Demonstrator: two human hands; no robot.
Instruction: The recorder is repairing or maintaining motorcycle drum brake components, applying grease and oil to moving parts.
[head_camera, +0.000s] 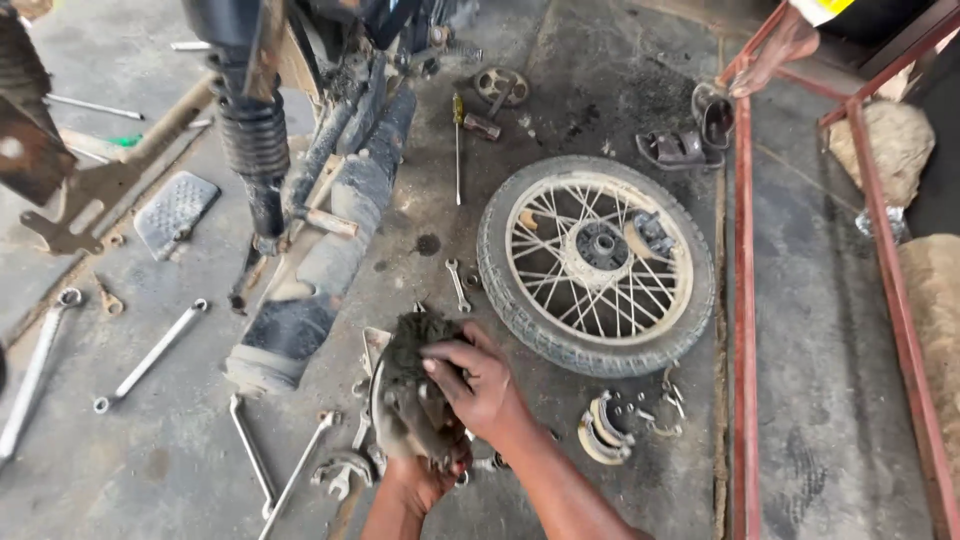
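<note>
Got the grimy brake drum plate (405, 405) up off the concrete floor (820, 400), near its bottom edge. My left hand (420, 480) is gripping it from underneath, and my right hand (478, 385) has fingers curled around a dirty rag (420, 335) pressed on top. The spoked wheel (596, 262) lies just beside, brake shoes (603, 432) near my right wrist.

A grey concrete floor (820, 330), stained dark with oil, fills the scene under even daylight. A red metal frame (742, 300) runs along the right side, with pale lumpy sacks (895, 145) lying behind it.
</note>
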